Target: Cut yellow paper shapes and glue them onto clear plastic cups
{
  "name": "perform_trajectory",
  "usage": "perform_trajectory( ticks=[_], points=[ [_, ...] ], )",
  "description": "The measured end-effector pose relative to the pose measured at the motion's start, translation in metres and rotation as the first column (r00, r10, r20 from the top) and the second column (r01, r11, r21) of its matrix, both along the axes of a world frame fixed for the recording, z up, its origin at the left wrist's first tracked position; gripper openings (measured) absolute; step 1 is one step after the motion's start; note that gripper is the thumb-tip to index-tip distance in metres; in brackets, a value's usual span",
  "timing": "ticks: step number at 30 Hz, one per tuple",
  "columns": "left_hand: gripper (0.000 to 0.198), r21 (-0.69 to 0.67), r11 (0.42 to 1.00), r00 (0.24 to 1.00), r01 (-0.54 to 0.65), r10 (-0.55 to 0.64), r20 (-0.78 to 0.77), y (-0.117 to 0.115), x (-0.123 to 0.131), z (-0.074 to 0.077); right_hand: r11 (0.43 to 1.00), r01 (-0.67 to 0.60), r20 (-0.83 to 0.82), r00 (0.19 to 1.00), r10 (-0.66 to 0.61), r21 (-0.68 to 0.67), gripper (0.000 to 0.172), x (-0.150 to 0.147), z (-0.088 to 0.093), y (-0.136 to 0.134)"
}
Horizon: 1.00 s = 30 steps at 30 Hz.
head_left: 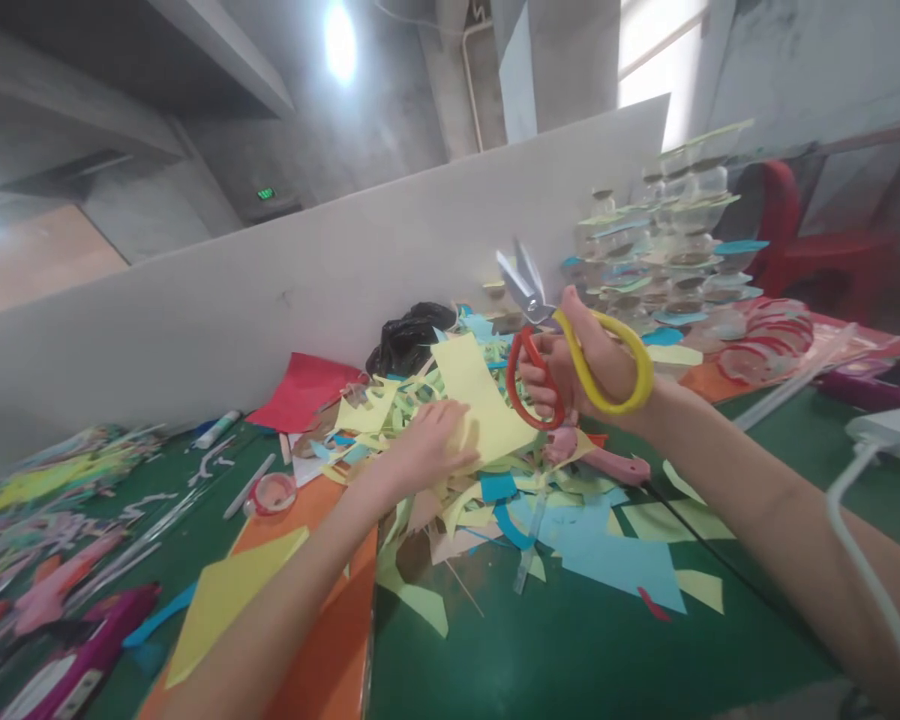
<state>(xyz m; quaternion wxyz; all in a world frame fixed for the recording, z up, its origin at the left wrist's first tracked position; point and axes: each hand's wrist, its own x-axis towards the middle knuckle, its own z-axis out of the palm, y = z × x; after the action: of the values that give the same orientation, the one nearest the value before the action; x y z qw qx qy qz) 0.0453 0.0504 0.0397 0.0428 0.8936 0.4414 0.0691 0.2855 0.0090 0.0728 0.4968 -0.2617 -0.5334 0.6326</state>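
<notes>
The green worktable [592, 650] meets a white partition [270, 300] at its far edge; paper scraps [585, 540] cover its centre. The left hand [427, 445] lies spread on yellow paper [480, 400]; the right hand [577, 365] grips red-and-yellow scissors [529, 320].

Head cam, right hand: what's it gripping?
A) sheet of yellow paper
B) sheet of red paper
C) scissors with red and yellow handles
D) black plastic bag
C. The right hand grips the scissors by their red and yellow handles, blades pointing up, while the left hand rests on the yellow paper.
</notes>
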Motion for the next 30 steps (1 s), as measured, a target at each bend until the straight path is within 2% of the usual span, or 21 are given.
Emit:
perform_trajectory(
  ticks=[2,4,7,10,13,16,19,22,25,28,30],
  points=[
    [0.058,0.005,0.995,0.995,0.101,-0.102,0.024,-0.007,0.004,-0.005,0.999,0.04,-0.039,0.998,-0.04,0.012,0.067,0.002,0.001,0.001],
    [0.05,0.087,0.974,0.977,0.208,-0.211,0.03,-0.013,0.007,-0.01,0.997,0.069,-0.059,0.996,-0.067,0.022,0.066,0.003,0.002,0.002],
    [0.013,0.253,0.927,0.958,0.277,-0.288,0.009,-0.021,0.009,-0.016,0.995,0.102,-0.082,0.992,-0.1,0.023,0.065,0.003,0.001,0.003],
    [0.018,0.339,0.916,0.969,0.215,-0.243,0.041,-0.031,0.002,-0.012,0.994,0.112,-0.101,0.989,-0.111,0.006,0.06,0.0,0.0,0.004],
    [0.018,0.458,0.869,0.975,0.189,-0.221,0.017,-0.044,-0.017,-0.003,0.99,0.142,-0.048,0.989,-0.141,0.011,0.054,-0.007,-0.003,0.004],
    [0.022,0.467,0.867,0.981,0.173,-0.194,-0.003,-0.053,-0.042,0.001,0.984,0.178,0.023,0.984,-0.178,0.001,0.052,-0.017,-0.007,0.007],
    [0.02,0.414,0.91,0.973,-0.009,-0.088,0.214,-0.049,-0.065,-0.002,0.983,0.18,0.073,0.981,-0.177,-0.03,0.049,-0.027,-0.014,0.012],
    [0.013,0.336,0.909,0.842,-0.247,0.029,0.539,-0.039,-0.081,-0.001,0.985,0.168,0.101,0.981,-0.163,-0.04,0.048,-0.033,-0.019,0.017],
    [0.011,0.201,0.894,0.666,-0.4,0.133,0.734,-0.032,-0.091,0.005,0.985,0.166,0.12,0.98,-0.159,-0.047,0.047,-0.035,-0.022,0.018],
    [0.005,0.039,0.93,0.538,-0.365,0.177,0.824,-0.029,-0.097,0.009,0.987,0.152,0.137,0.98,-0.144,-0.051,0.048,-0.034,-0.022,0.017],
    [0.006,-0.044,0.95,0.493,-0.309,0.199,0.847,-0.028,-0.098,0.007,0.988,0.147,0.141,0.98,-0.139,-0.05,0.05,-0.034,-0.023,0.017]
  ],
)
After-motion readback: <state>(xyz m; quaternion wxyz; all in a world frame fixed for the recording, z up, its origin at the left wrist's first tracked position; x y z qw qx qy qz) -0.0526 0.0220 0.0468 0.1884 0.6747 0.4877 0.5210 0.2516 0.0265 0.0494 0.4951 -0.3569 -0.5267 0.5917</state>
